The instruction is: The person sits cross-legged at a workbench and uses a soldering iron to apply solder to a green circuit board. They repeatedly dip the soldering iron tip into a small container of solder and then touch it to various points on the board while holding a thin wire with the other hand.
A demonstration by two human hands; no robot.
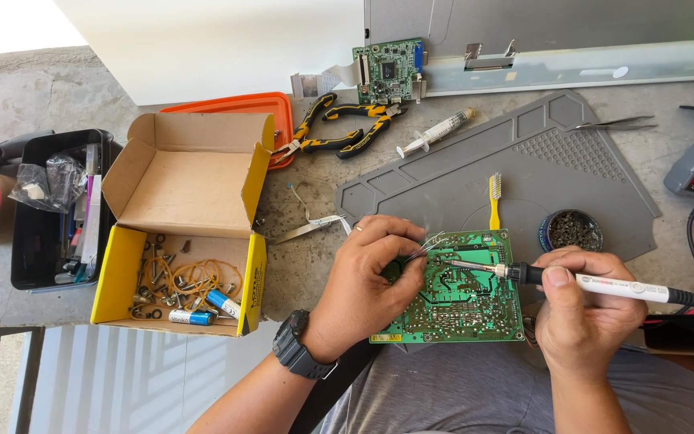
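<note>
Soldering in hand, I judge. Green circuit board (pixel 455 289) lies at the grey mat's (pixel 540 153) near edge. Left hand (pixel 367 277) pinches thin solder wire (pixel 426 245); right hand (pixel 584 309) grips the soldering iron (pixel 596 283), tip on board. Next requires a steady wire feed.

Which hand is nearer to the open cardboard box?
Left. The left hand rests on the green circuit board, just right of the cardboard box; the right hand, holding the soldering iron, is farther right.

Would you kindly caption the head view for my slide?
Right hand touches a soldering iron to a green circuit board steadied by the left hand.
</note>
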